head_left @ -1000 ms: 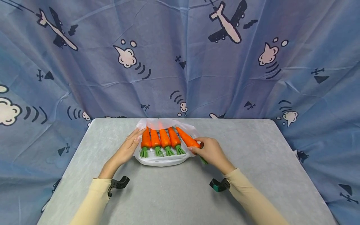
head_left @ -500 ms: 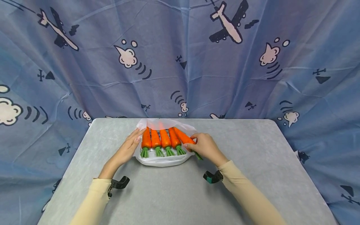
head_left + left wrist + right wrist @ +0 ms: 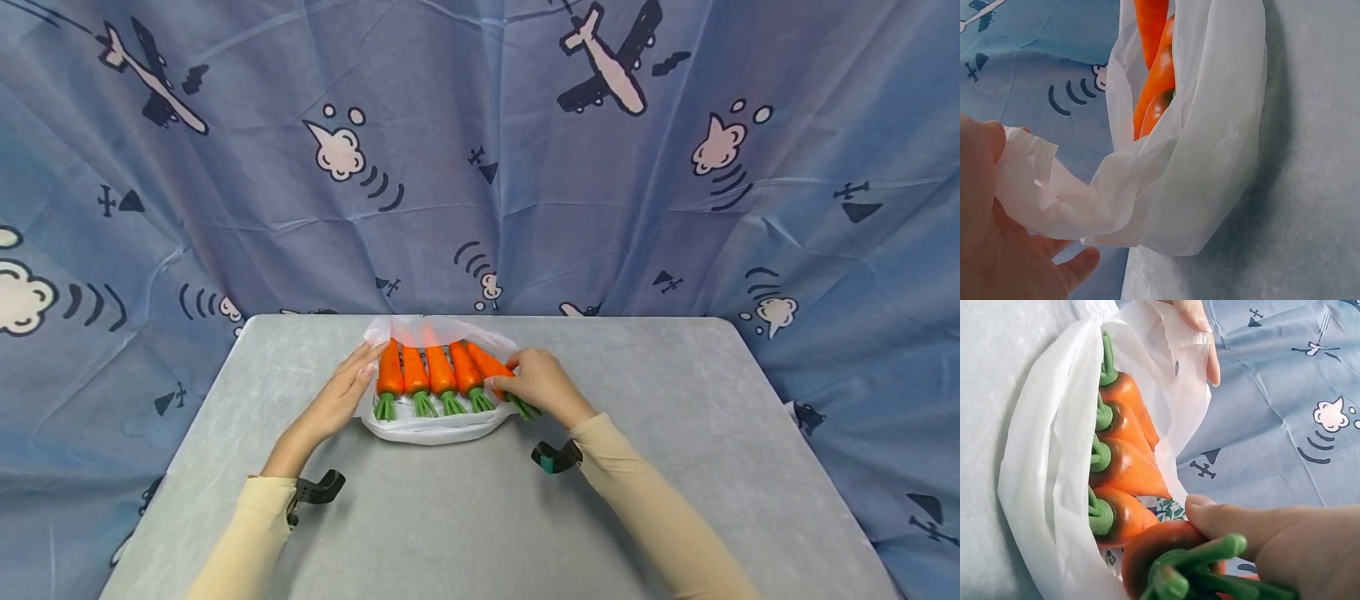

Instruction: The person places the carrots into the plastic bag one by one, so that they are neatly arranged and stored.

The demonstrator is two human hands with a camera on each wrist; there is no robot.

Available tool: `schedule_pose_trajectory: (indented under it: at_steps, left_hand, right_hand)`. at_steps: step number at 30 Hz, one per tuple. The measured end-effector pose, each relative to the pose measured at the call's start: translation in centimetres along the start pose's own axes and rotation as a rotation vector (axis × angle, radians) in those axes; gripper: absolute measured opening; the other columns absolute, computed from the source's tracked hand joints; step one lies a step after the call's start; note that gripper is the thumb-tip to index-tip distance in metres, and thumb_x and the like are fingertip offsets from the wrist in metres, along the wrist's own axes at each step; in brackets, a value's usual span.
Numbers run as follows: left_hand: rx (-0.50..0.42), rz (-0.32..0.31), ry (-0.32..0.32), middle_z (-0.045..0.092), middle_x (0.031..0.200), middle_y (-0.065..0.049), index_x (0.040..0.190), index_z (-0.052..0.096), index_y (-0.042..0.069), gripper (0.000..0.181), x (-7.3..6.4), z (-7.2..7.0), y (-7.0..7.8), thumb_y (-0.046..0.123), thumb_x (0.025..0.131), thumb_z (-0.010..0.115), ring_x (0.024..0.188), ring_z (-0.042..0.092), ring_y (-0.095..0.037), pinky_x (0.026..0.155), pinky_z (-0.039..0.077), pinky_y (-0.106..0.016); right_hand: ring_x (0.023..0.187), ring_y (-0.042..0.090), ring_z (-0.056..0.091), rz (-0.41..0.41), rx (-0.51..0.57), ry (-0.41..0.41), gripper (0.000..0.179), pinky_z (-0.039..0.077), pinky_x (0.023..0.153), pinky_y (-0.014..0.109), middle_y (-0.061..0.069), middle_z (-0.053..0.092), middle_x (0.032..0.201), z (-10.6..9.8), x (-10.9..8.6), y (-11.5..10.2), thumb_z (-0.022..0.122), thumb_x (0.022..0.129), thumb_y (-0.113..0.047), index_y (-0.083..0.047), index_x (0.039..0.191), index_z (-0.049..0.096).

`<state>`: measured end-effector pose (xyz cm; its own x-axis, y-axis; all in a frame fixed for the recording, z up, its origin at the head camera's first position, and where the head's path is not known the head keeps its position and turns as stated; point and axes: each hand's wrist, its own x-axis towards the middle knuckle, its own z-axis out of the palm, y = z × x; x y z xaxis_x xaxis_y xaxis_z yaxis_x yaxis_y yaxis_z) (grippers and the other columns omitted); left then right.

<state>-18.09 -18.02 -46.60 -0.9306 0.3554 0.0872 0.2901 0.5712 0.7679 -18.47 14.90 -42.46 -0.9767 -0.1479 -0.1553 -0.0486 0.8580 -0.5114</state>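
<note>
A white plastic bag (image 3: 431, 429) lies with its mouth wide, and several orange carrots with green stems sit side by side inside. My left hand (image 3: 347, 387) holds the bag's left rim; in the left wrist view the thin film (image 3: 1029, 187) passes between its fingers. At the right end, my right hand (image 3: 543, 385) grips a carrot (image 3: 486, 360) by its thick end. That carrot slants beside the row, its stem pointing toward me. In the right wrist view, the thumb (image 3: 1229, 522) presses its side, and the other fingers are mostly hidden.
A pale grey table (image 3: 675, 400) carries the bag near its far edge. Behind it hangs a blue curtain (image 3: 420, 167) with airplane prints. Between the carrots, a patterned surface (image 3: 1166, 509) shows through in the right wrist view.
My right hand has moved left with the carrot, bringing it closer to the row inside the bag. The left hand has stayed at the left rim.
</note>
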Motion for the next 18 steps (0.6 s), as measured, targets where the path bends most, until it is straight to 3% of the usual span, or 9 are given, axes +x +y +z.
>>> schedule_pose_trajectory:
  at_steps: [4,6,11,14,18]
  left_hand:
    - [-0.005,0.007,0.004,0.018,0.166,-0.018,0.155,0.035,0.022,0.047,0.0,0.0,0.1,0.033,0.11,0.027,0.153,0.013,-0.043,0.116,0.008,-0.074]
    - [-0.006,0.013,0.006,0.019,0.165,-0.018,0.155,0.035,0.021,0.047,-0.1,-0.1,0.1,0.032,0.11,0.027,0.154,0.013,-0.042,0.116,0.01,-0.074]
    - [-0.003,0.016,0.008,0.02,0.165,-0.019,0.155,0.035,0.02,0.047,-0.1,0.0,0.1,0.031,0.11,0.027,0.154,0.013,-0.042,0.116,0.01,-0.073]
    - [-0.003,0.01,0.005,0.018,0.165,-0.019,0.155,0.035,0.022,0.047,-0.1,0.0,0.1,0.032,0.11,0.027,0.153,0.013,-0.043,0.116,0.01,-0.074]
    - [0.003,0.001,-0.001,0.016,0.166,-0.019,0.155,0.034,0.025,0.047,0.0,0.0,0.0,0.034,0.109,0.027,0.153,0.013,-0.045,0.114,0.011,-0.076]
  right_hand:
    - [0.085,0.022,0.066,-0.002,-0.006,0.009,0.047,0.056,0.077,0.036,0.015,0.074,0.106,0.1,0.4,0.0,0.077,0.084,-0.042,0.0,0.107,0.074]
    - [0.075,0.02,0.062,-0.002,0.004,0.011,0.043,0.052,0.067,0.031,0.011,0.074,0.091,0.1,0.5,-0.2,0.077,0.083,-0.041,-0.002,0.1,0.075]
    - [0.054,0.014,0.045,0.001,0.032,0.002,0.035,0.033,0.049,0.023,-0.001,0.046,0.057,0.3,1.1,-0.6,0.078,0.082,-0.041,-0.008,0.072,0.069]
    - [0.05,0.013,0.039,0.019,0.031,-0.003,0.039,0.029,0.047,0.023,-0.004,0.037,0.054,0.5,1.5,-0.7,0.079,0.082,-0.039,-0.011,0.064,0.061]
    - [0.05,0.013,0.04,0.044,0.024,-0.006,0.039,0.029,0.046,0.022,-0.003,0.038,0.055,0.8,2.0,-0.5,0.079,0.083,-0.038,-0.012,0.063,0.059]
